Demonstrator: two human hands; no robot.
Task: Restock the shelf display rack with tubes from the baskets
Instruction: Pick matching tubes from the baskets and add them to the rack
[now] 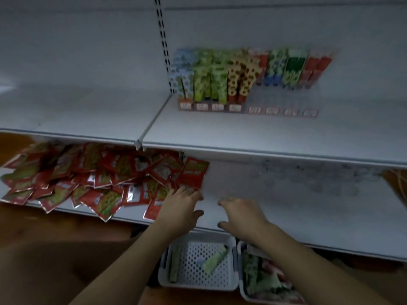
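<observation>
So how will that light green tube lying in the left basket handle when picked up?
The light green tube looks small, so probably light. It seems a soft squeeze tube, likely giving slightly under the grip. Lying flat and diagonal on the left basket floor, its rounded body might roll if nudged.

The upper shelf (253, 137) is white and carries the display rack (246, 106), which stands at its back just right of the slotted upright (164, 45), its lanes holding upright tubes (220, 84) behind a row of price tags. Below the rack, the lower shelf (286, 205) bears a loose heap of red sachets (99, 177) spread over its left part. Lower still, the brown floor (55, 249) holds two white perforated baskets (198, 280) side by side, with tubes lying in them.
</observation>
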